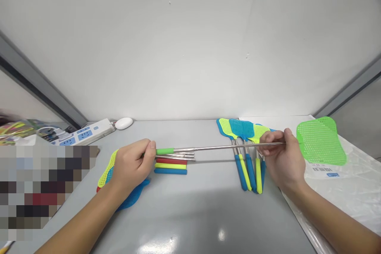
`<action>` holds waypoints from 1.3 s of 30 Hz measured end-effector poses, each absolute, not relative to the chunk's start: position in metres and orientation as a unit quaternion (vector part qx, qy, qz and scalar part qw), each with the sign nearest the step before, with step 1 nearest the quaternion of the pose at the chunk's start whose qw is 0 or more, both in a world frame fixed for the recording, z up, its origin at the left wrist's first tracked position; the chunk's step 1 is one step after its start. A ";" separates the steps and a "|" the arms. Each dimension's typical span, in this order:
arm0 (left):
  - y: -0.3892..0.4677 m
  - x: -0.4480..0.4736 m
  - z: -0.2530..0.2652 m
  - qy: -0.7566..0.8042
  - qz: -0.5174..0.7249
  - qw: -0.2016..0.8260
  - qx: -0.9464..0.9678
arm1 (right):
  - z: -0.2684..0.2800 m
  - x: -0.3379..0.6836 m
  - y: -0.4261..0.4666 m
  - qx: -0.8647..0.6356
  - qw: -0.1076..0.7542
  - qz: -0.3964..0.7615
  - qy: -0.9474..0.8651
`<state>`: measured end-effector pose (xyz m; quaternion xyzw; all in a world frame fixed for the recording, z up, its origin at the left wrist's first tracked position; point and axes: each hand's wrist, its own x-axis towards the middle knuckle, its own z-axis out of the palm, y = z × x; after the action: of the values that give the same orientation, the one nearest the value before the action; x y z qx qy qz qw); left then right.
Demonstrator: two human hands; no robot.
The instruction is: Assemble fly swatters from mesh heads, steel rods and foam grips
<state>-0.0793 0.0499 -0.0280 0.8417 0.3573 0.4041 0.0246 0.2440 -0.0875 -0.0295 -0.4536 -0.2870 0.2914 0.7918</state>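
Stretched out level between my hands is a telescopic fly swatter [321, 141] with a bright green mesh head, a thin metal rod and a green handle. My left hand [132, 162] is wrapped round the handle. My right hand [285, 160] pinches the rod close to the head, its fingers closed. Under the rod, on the left, lie bare metal rods [184, 157] and red, yellow and blue handles [171, 166]. Loose swatter heads [135, 196] in blue, yellow and red lie partly hidden behind my left hand and forearm.
Whole blue and yellow swatters [245, 162] lie together beside my right hand. A plastic bag [342, 190] covers the right side of the table [190, 214]. At the left are a power strip [89, 133] and a white oval object [124, 123]. A wall [190, 47] stands behind.
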 end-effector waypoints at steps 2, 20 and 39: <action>0.048 -0.078 -0.029 0.357 0.406 0.027 0.841 | -0.031 0.244 -0.087 -0.461 0.791 0.277 -0.291; -0.004 -0.044 -0.022 0.198 0.384 0.023 0.901 | -0.045 0.199 -0.115 -0.388 0.705 0.397 -0.442; 0.038 -0.070 -0.021 0.364 0.391 0.061 0.843 | -0.035 0.226 -0.098 -0.446 0.790 0.308 -0.287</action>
<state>-0.0699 0.0377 -0.0209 0.8429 0.3639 0.3915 0.0615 0.2261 -0.0976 -0.0346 -0.4456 -0.2872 0.3084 0.7899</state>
